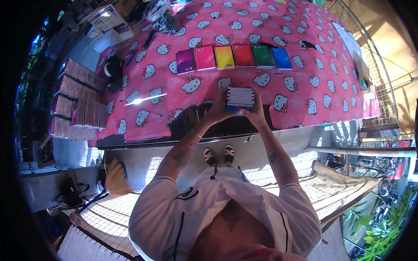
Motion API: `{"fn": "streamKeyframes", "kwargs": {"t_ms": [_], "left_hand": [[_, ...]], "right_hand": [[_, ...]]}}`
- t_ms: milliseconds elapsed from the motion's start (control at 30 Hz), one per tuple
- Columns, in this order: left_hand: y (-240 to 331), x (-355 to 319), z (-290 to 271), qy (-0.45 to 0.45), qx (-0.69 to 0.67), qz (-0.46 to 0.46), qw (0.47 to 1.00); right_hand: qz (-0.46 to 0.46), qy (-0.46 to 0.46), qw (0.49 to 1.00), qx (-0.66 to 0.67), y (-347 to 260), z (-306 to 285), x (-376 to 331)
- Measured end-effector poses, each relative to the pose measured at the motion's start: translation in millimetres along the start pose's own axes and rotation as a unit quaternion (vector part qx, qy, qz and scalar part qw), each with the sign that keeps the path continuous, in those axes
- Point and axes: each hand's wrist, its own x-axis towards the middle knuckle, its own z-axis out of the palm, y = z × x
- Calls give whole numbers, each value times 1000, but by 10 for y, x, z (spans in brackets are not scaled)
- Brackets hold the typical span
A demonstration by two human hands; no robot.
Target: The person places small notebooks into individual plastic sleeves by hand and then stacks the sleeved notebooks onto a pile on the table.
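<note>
Between my two hands is a small stack of notebooks (240, 96), held up near the table's front edge, white page edges facing up and a blue cover low on the near side. My left hand (219, 109) is closed round its left side, and my right hand (257, 108) grips its right side. Beyond them on the pink cartoon-print tablecloth (244, 26), small spiral notebooks lie in a row: purple (185, 61), pink (205, 58), yellow (224, 57), red (244, 55), green (263, 56) and blue (282, 58).
Stacks of spiral notebooks (76, 102) stand at the table's left end. Near them are a black tape dispenser (114, 71) and a thin white strip (146, 99). A clear plastic bag (163, 19) and cardboard boxes (106, 19) sit far left. A broom (116, 178) stands below the table.
</note>
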Motion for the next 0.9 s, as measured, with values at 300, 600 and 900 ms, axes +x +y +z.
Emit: {"fn": "streamKeyframes", "kwargs": {"t_ms": [300, 600, 900], "left_hand": [[265, -45, -54, -30, 106, -63, 992], [1472, 57, 442, -16, 591, 164, 790], [1138, 70, -66, -81, 590, 123, 794]], "right_hand": [[15, 47, 989, -137, 79, 69, -101], [46, 18, 990, -135, 287, -84, -156], [-4, -8, 981, -195, -4, 91, -59]]}}
